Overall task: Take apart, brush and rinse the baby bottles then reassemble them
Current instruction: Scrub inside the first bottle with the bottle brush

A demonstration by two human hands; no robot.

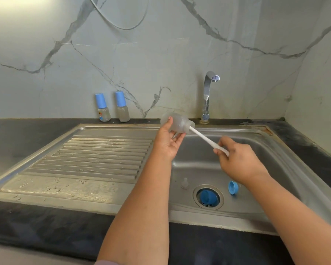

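Brushing now, centre frame over the sink (pixel 275 150): my left hand (pixel 165 144) cradles the bottle (pixel 177 124), my right hand (pixel 237 159) pinches the brush handle (pixel 203 138). I'd twist, reaching the base.

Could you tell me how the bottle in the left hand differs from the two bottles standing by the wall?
The held bottle lies sideways, uncapped, with a brush in its neck; the two wall bottles stand upright with blue caps on. All three have clear bodies.
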